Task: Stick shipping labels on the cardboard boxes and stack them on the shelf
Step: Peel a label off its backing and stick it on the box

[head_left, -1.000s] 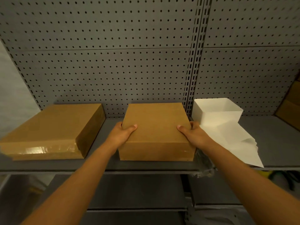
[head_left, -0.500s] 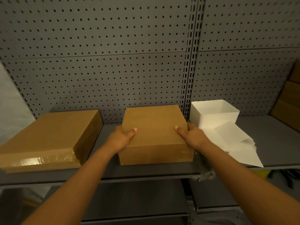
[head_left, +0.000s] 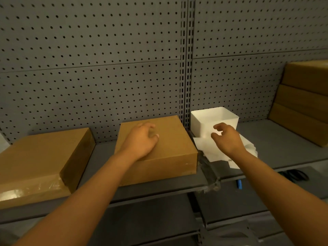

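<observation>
A brown cardboard box (head_left: 170,144) stands on the grey shelf (head_left: 276,144), in the middle. My left hand (head_left: 142,139) rests on its top with loosely curled fingers. My right hand (head_left: 227,139) hovers to the right of the box, fingers loosely curled and holding nothing, over a pile of white label sheets (head_left: 213,150) that lies in front of a white open bin (head_left: 213,119). A flatter taped cardboard box (head_left: 40,162) lies at the left. A stack of cardboard boxes (head_left: 301,103) stands at the far right.
Grey pegboard (head_left: 106,68) backs the shelf, with a slotted upright (head_left: 188,68) behind the middle box. Crumpled clear plastic (head_left: 211,183) hangs at the shelf's front edge. Lower shelves show a blue pen (head_left: 239,183) and dark bands (head_left: 292,174).
Both hands let go of the middle box's sides. The left hand moved onto its top, and the right hand moved right over the white sheets. The view shifted right.
</observation>
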Tool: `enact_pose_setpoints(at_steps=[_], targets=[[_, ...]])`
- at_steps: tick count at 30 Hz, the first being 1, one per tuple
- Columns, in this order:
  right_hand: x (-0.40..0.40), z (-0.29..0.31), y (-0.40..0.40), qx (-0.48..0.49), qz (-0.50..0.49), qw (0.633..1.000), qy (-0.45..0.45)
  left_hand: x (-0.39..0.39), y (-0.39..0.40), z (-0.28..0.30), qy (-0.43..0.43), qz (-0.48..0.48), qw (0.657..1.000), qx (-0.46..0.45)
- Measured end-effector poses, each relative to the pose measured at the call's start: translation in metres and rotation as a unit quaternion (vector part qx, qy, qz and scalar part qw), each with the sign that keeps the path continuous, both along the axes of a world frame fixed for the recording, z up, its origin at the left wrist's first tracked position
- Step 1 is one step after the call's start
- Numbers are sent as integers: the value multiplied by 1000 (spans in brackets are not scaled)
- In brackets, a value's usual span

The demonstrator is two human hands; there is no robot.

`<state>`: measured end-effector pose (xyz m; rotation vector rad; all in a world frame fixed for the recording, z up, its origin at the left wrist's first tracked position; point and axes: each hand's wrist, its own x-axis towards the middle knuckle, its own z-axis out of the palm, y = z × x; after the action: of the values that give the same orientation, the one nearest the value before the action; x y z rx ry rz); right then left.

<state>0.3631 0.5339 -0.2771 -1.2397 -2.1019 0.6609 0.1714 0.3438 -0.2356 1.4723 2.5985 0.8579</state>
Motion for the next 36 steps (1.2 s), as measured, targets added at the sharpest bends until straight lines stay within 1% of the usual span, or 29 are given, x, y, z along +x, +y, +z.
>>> enact_pose_setpoints(at_steps=[6,8,10,11,14,16,17,20,22,24,26,28,31,34,36], targets=[[45,-14,53,-1,-43,996,-76,44,48,10,-33,-73,996,37],[56,-19,66,-3,-49,995,-87,60,67,11,-56,-95,993,41],[64,-22,78,-28,-50,993,-102,74,86,7,-88,-111,989,48],[67,-23,84,-44,-48,991,-121,80,95,4,-107,-119,986,51],[73,-28,99,-66,-20,972,-226,97,117,-4,-147,-127,980,52],[75,-29,104,-78,3,965,-250,106,129,-7,-151,-126,980,32],[75,-29,106,-90,12,968,-235,110,134,-8,-154,-125,980,19],[76,-23,102,-125,42,983,-131,120,146,-11,-173,-125,977,-24],[76,-15,99,-123,57,988,-68,126,154,-13,-192,-123,973,-42],[74,-5,97,-115,60,992,-12,132,161,-16,-220,-116,967,-50],[72,4,93,-123,62,990,43,137,166,-17,-269,-105,956,-43],[70,10,89,-120,70,987,82,142,170,-16,-326,-92,941,-25],[68,16,84,-87,93,984,125,148,171,-9,-412,-62,909,17],[66,19,76,-44,142,978,147,151,172,-1,-493,-48,867,59],[63,21,69,-17,178,973,147,152,174,2,-515,-46,853,68]])
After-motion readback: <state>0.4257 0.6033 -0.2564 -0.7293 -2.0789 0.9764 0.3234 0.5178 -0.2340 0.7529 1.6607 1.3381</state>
